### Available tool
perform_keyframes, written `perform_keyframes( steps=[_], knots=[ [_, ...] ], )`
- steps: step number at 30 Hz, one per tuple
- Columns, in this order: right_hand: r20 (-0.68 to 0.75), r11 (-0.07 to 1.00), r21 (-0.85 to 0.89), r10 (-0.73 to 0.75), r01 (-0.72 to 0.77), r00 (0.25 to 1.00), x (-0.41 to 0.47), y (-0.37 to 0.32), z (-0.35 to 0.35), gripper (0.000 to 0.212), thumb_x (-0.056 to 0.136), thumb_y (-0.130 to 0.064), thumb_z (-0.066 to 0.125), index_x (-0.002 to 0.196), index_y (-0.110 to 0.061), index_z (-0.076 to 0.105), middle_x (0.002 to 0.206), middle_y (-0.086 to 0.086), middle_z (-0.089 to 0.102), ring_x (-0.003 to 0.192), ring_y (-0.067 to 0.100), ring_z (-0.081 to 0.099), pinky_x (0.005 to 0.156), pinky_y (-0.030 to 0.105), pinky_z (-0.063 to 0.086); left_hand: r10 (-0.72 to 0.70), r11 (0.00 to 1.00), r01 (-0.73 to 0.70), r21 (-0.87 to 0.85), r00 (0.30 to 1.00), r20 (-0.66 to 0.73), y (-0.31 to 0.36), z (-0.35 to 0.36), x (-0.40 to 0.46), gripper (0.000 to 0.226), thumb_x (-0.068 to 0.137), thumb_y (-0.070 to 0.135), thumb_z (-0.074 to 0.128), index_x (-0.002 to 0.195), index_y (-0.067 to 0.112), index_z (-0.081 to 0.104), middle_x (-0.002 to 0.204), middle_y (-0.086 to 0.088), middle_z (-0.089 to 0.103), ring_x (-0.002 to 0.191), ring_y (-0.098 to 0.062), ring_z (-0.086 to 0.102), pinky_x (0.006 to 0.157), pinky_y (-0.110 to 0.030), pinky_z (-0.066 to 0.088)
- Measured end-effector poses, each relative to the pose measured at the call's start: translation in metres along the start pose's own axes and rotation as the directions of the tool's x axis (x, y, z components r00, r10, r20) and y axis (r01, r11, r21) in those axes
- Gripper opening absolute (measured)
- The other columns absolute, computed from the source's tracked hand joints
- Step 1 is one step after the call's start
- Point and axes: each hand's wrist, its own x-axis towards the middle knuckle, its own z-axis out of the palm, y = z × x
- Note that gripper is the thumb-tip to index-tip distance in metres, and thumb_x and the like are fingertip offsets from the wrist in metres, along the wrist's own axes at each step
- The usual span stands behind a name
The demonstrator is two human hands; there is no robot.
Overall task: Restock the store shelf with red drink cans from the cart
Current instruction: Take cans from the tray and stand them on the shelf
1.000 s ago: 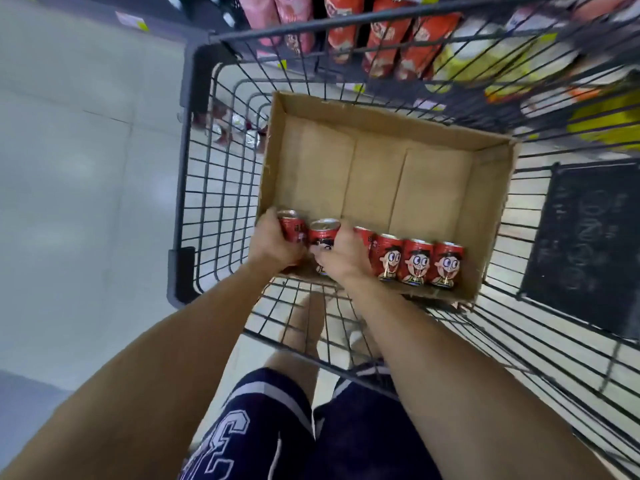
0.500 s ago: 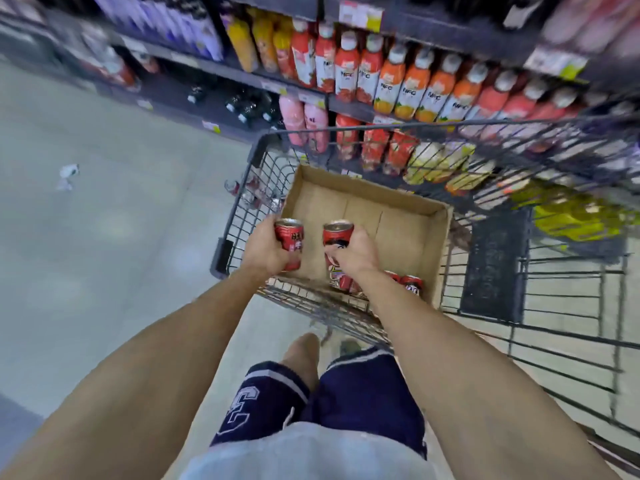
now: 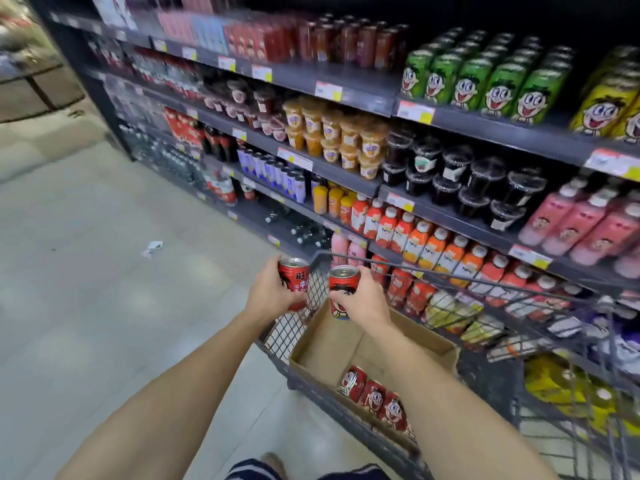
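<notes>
Now the left hand (image 3: 273, 292) grips one red can (image 3: 293, 284) and the right hand (image 3: 363, 299) another can (image 3: 343, 292) above the cart (image 3: 450, 275); best carried upright toward the shelf (image 3: 346, 95) at one o'clock.

The left hand (image 3: 273, 292) grips one red drink can (image 3: 293, 284) and the right hand (image 3: 363, 299) grips another (image 3: 343, 296), both upright above the wire cart (image 3: 450, 275). Three more cans (image 3: 374, 398) stand in the cardboard box (image 3: 440, 351) inside it. Stocked store shelves (image 3: 346, 88) stand beyond.
</notes>
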Motion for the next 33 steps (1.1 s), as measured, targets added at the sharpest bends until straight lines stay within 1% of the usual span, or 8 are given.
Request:
perform_keyframes(
  steps=[6, 10, 13, 17, 21, 25, 30, 33],
  knots=[
    [0.042, 0.984, 0.013, -0.18, 0.179, 0.983, 0.016, -0.085, 0.021, 0.062, 0.079, -0.037, 0.08, 0.13, -0.028, 0.045, 0.108, -0.007, 0.06, 0.097, 0.015, 0.06, 0.087, 0.033, 0.052, -0.002, 0.999, -0.003, -0.036, 0.991, -0.133, -0.001, -0.078, 0.014, 0.088, 0.065, 0.014, 0.087, 0.138, 0.013, 0.038, 0.11, 0.001, 0.057, 0.094, -0.014, 0.053, 0.084, -0.029, 0.047],
    [0.049, 0.96, 0.034, -0.281, 0.28, 0.958, 0.029, -0.147, 0.044, 0.061, 0.082, -0.033, 0.078, 0.133, -0.026, 0.045, 0.111, -0.005, 0.06, 0.095, 0.011, 0.055, 0.07, 0.021, 0.042, 0.027, 0.998, -0.038, -0.055, 0.98, -0.196, -0.011, -0.135, 0.034, 0.085, 0.067, 0.011, 0.083, 0.139, 0.015, 0.037, 0.104, 0.007, 0.054, 0.094, -0.014, 0.055, 0.081, -0.028, 0.046],
    [0.042, 0.939, 0.053, -0.342, 0.34, 0.939, 0.041, -0.199, 0.069, 0.062, 0.083, -0.032, 0.077, 0.135, -0.026, 0.044, 0.113, -0.005, 0.058, 0.097, 0.012, 0.056, 0.071, 0.022, 0.044, 0.071, 0.993, -0.09, -0.079, 0.972, -0.222, -0.023, -0.183, 0.058, 0.085, 0.065, 0.01, 0.083, 0.137, 0.017, 0.04, 0.111, 0.004, 0.06, 0.097, -0.015, 0.061, 0.079, -0.026, 0.047],
    [0.013, 0.916, 0.06, -0.399, 0.397, 0.917, 0.06, -0.27, 0.111, 0.063, 0.084, -0.03, 0.077, 0.136, -0.025, 0.042, 0.112, -0.006, 0.057, 0.097, 0.009, 0.053, 0.058, 0.006, 0.035, 0.133, 0.986, -0.153, -0.058, 0.957, -0.259, -0.038, -0.251, 0.101, 0.092, 0.063, 0.011, 0.085, 0.141, 0.017, 0.036, 0.123, 0.0, 0.055, 0.105, -0.017, 0.058, 0.082, -0.026, 0.047],
    [-0.05, 0.905, 0.072, -0.417, 0.42, 0.907, 0.081, -0.33, 0.153, 0.066, 0.08, -0.031, 0.08, 0.136, -0.023, 0.045, 0.117, -0.007, 0.062, 0.103, 0.009, 0.058, 0.068, 0.01, 0.039, 0.192, 0.976, -0.215, -0.044, 0.931, -0.309, -0.051, -0.318, 0.141, 0.094, 0.056, 0.022, 0.085, 0.138, 0.021, 0.038, 0.122, 0.001, 0.057, 0.108, -0.018, 0.057, 0.093, -0.038, 0.051],
    [-0.128, 0.896, 0.07, -0.427, 0.438, 0.895, 0.096, -0.373, 0.175, 0.062, 0.08, -0.032, 0.08, 0.131, -0.022, 0.047, 0.11, -0.008, 0.062, 0.102, 0.013, 0.061, 0.08, 0.026, 0.048, 0.253, 0.959, -0.279, -0.053, 0.924, -0.287, -0.052, -0.371, 0.171, 0.092, 0.067, 0.015, 0.085, 0.144, 0.017, 0.035, 0.12, 0.003, 0.054, 0.101, -0.014, 0.056, 0.085, -0.026, 0.046],
    [-0.228, 0.893, 0.056, -0.423, 0.446, 0.877, 0.122, -0.409, 0.18, 0.066, 0.078, -0.033, 0.083, 0.133, -0.022, 0.048, 0.114, -0.01, 0.064, 0.104, 0.01, 0.063, 0.085, 0.026, 0.052, 0.333, 0.933, -0.357, -0.052, 0.908, -0.253, -0.046, -0.41, 0.212, 0.098, 0.068, 0.014, 0.086, 0.148, 0.015, 0.03, 0.132, -0.003, 0.053, 0.105, -0.015, 0.057, 0.089, -0.028, 0.047],
    [-0.273, 0.889, 0.06, -0.423, 0.454, 0.864, 0.144, -0.424, 0.177, 0.065, 0.079, -0.033, 0.082, 0.133, -0.022, 0.048, 0.114, -0.01, 0.063, 0.103, 0.009, 0.062, 0.079, 0.018, 0.049, 0.38, 0.915, -0.401, -0.051, 0.896, -0.232, -0.036, -0.42, 0.24, 0.096, 0.072, 0.012, 0.084, 0.15, 0.014, 0.028, 0.139, -0.006, 0.048, 0.109, -0.014, 0.052, 0.087, -0.025, 0.042]
  ],
)
